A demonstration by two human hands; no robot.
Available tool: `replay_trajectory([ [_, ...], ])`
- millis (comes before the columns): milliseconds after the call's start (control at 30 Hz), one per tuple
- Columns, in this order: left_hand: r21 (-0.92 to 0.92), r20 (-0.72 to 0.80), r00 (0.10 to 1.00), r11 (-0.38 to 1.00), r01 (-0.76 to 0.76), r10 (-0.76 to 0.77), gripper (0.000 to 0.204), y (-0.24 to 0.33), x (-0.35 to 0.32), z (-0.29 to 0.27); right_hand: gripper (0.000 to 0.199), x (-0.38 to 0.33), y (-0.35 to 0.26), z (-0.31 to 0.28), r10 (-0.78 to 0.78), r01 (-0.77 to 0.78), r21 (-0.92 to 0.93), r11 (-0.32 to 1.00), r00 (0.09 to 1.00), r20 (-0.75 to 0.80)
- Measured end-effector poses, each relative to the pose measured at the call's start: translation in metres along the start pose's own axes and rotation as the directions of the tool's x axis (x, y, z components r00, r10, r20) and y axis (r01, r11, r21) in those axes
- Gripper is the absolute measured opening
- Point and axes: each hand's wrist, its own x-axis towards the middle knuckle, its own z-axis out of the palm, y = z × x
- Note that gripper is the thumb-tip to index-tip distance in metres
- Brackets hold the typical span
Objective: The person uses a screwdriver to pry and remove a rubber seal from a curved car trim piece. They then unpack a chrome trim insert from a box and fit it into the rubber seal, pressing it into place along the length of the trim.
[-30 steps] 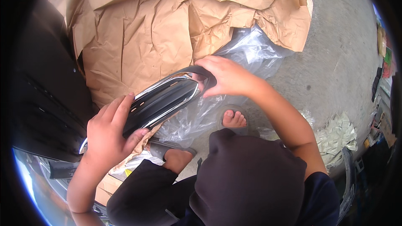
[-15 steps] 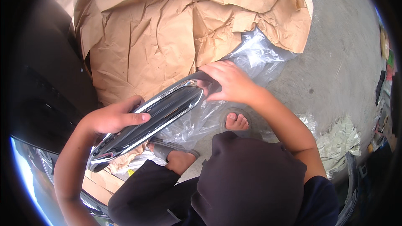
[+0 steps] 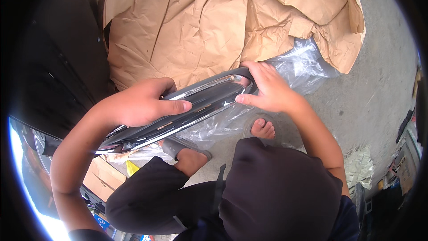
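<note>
A long black car trim piece with chrome edging (image 3: 200, 99) lies slantwise between my hands, its rounded end up at the right. My left hand (image 3: 147, 102) is closed over its middle, thumb on the top face and fingers over the far edge. At the rounded end, my right hand (image 3: 267, 87) grips it with the thumb on the near side and the fingers over the far rim. The lower left end passes under my left forearm and is partly hidden.
Crumpled brown paper (image 3: 178, 31) spreads over the floor ahead, with clear plastic film (image 3: 303, 64) beneath its right edge. A large black panel (image 3: 58, 62) stands at the left. My sandalled feet (image 3: 194, 160) are just below the trim piece. Grey concrete (image 3: 352, 107) extends on the right.
The trim piece has shifted right in the picture and lies a little flatter. My left hand has moved right and slightly up with it; my right hand still grips the rounded end.
</note>
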Motion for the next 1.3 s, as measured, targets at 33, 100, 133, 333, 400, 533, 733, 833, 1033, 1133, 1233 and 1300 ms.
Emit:
replay_trajectory([
  [33, -0.005, 0.002, 1.0, 1.0, -0.004, 0.004, 0.076, 0.001, -0.002, 0.001, 0.089, 0.001, -0.001, 0.001, 0.028, -0.028, 0.008, 1.0, 1.0, 0.007],
  [100, 0.006, -0.01, 1.0, 1.0, -0.003, 0.003, 0.075, 0.005, -0.005, 0.006, 0.08, 0.001, -0.003, 0.005, 0.079, -0.077, 0.075, 0.994, 0.997, -0.015],
  [133, 0.02, -0.02, 0.999, 0.999, 0.031, -0.031, 0.075, 0.006, -0.009, 0.009, 0.078, 0.0, -0.004, 0.007, 0.084, -0.079, 0.08, 0.994, 0.995, -0.053],
  [333, 0.088, -0.053, 0.998, 0.996, 0.03, -0.025, 0.072, 0.01, -0.023, 0.031, 0.076, -0.012, -0.003, 0.021, -0.028, 0.054, 0.067, 0.996, 0.94, -0.339],
  [400, 0.057, -0.054, 0.998, 0.998, 0.032, -0.029, 0.073, 0.009, -0.024, 0.031, 0.082, -0.018, -0.002, 0.023, -0.033, 0.056, 0.046, 0.997, 0.915, -0.401],
  [533, 0.016, -0.036, 0.999, 1.0, 0.002, -0.001, 0.072, 0.007, -0.023, 0.03, 0.084, -0.028, -0.007, 0.024, -0.006, 0.021, 0.029, 0.999, 0.894, -0.447],
  [733, -0.129, -0.019, 1.0, 0.992, -0.006, 0.003, 0.065, -0.002, -0.014, 0.02, 0.07, -0.027, -0.007, 0.021, 0.151, -0.097, 0.149, 0.984, 0.896, -0.417],
  [833, -0.106, 0.013, 1.0, 0.994, -0.025, 0.026, 0.067, -0.004, -0.003, 0.001, 0.059, -0.02, -0.001, 0.017, 0.102, -0.052, 0.136, 0.989, 0.916, -0.389],
  [1033, 0.526, -0.257, 0.908, 0.836, -0.157, 0.332, 0.048, 0.015, -0.006, -0.003, 0.035, -0.012, 0.016, 0.007, 0.434, -0.239, 0.592, 0.77, 0.876, -0.211],
  [1133, 0.894, -0.231, 0.581, 0.405, -0.188, 0.78, 0.049, 0.023, -0.024, 0.03, 0.037, -0.022, 0.022, 0.004, 0.447, -0.209, 0.639, 0.741, 0.863, -0.237],
  [1233, 0.867, -0.122, 0.564, 0.365, -0.34, 0.817, 0.045, 0.021, -0.025, 0.07, 0.038, -0.031, 0.023, 0.007, 0.454, -0.172, 0.692, 0.701, 0.856, -0.247],
  [1300, 0.922, -0.064, 0.585, 0.272, -0.275, 0.808, 0.038, 0.016, -0.013, 0.087, 0.039, -0.035, 0.021, 0.011, 0.449, -0.117, 0.73, 0.674, 0.849, -0.278],
])
